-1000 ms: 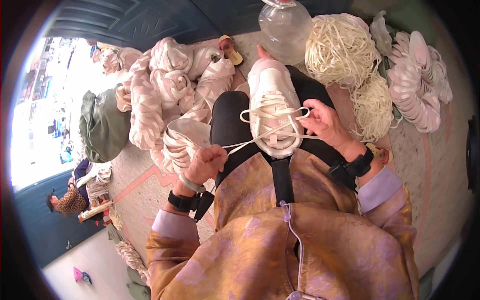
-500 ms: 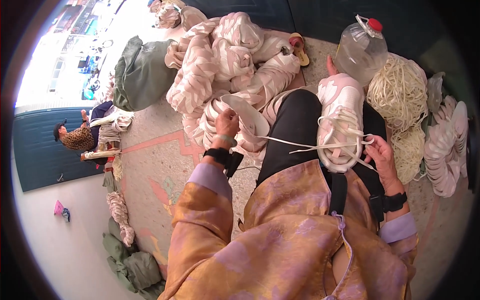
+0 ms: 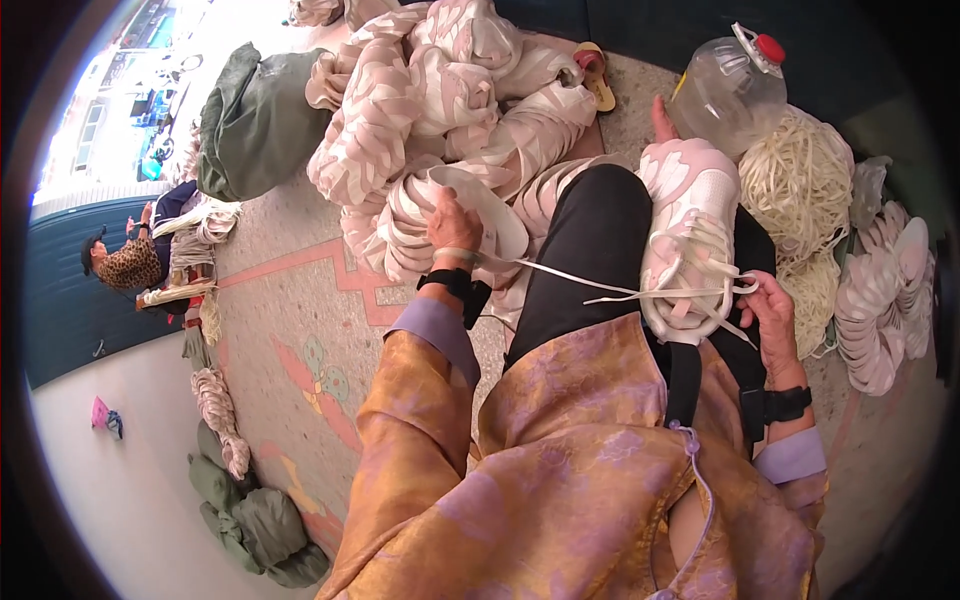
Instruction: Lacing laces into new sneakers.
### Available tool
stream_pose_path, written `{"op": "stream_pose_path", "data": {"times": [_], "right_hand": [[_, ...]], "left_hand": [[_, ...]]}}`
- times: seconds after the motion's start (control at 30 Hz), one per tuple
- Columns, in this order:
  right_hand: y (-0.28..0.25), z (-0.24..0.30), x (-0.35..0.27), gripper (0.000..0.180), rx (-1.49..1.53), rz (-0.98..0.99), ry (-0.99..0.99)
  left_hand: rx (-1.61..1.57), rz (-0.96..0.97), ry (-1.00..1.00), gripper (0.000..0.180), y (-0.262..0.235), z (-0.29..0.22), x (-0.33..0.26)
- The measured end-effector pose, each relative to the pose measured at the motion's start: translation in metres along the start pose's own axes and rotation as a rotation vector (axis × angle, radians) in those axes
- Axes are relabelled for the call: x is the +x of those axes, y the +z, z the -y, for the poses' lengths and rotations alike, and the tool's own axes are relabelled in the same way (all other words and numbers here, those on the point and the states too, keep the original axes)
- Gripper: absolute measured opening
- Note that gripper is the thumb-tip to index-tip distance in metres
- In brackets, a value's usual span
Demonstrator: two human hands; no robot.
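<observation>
My left hand (image 3: 455, 225), at the sneaker's (image 3: 697, 190) nine o'clock, clamps the shoelace (image 3: 570, 278); right hand (image 3: 775, 318), four-o'clock edge, pinches its loop (image 3: 745, 281); floor (image 3: 268, 300) spreads at eight.

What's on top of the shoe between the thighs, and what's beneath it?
A pale lace crosses the shoe, leading toward the left hand, with a loop at the right hand. Whatever lies beneath is covered by it.

The white and pink shoe (image 3: 690, 190) lies between the person's knees (image 3: 600, 215), its toe pointing away. Its cream lace (image 3: 690, 292) crosses it, one strand stretched leftward.
</observation>
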State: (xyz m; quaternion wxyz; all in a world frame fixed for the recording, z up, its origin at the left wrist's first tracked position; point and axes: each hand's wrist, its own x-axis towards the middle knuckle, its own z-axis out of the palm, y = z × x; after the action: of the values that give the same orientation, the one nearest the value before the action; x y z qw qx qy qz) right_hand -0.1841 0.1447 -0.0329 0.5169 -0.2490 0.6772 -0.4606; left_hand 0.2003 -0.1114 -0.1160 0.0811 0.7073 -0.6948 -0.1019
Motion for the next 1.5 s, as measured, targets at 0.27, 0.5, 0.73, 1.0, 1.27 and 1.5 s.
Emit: {"op": "stream_pose_path", "data": {"times": [0.27,0.5,0.73,1.0,1.27,1.5], "right_hand": [[-0.005,-0.004,0.006,0.022,0.019,-0.003,0.020],[-0.008,-0.008,0.010,0.025,0.011,-0.022,0.026],[-0.009,-0.008,0.014,0.027,0.002,-0.034,0.040],[-0.011,-0.011,0.016,0.024,0.056,-0.034,0.028],[-0.010,-0.009,0.014,0.023,0.099,-0.039,-0.008],[-0.011,-0.010,0.011,0.022,0.105,0.000,-0.052]], "left_hand": [[-0.122,-0.035,-0.058,0.047,-0.001,0.001,0.010],[-0.257,-0.096,-0.186,0.040,0.002,-0.004,0.019],[0.050,0.104,-0.100,0.036,-0.001,-0.017,0.013],[0.327,0.411,-0.157,0.039,-0.011,-0.004,0.015],[-0.016,0.190,-0.323,0.041,-0.033,0.053,-0.028],[-0.515,-0.147,-0.307,0.044,-0.129,0.046,-0.036]]}}
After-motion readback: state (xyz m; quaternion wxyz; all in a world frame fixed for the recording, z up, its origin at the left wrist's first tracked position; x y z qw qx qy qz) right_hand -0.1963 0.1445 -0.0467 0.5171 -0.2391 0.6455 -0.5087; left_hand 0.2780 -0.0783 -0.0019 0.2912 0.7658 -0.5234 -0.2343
